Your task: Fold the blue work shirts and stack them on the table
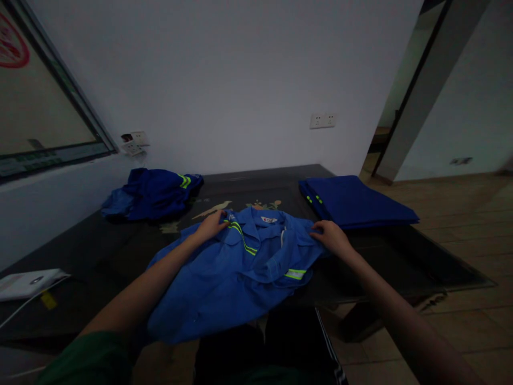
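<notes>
A blue work jacket (pixel 224 289) with yellow-green reflective strips lies spread over the near edge of the dark table, its lower part hanging towards me. Its collar, with a white label inside, faces the wall. My left hand (pixel 211 224) pinches the fabric near the shoulder at the left of the collar. On the other side, my right hand (pixel 329 235) has its fingers closed on the right shoulder of the same jacket. One front panel is folded open and rumpled in the middle.
Folded dark blue garments (pixel 356 200) lie flat at the table's right. A crumpled blue garment (pixel 156 192) sits at the back left. A white device (pixel 32 283) with a cable rests on the left of the table (pixel 256 184). Wall sockets (pixel 323 121) are behind.
</notes>
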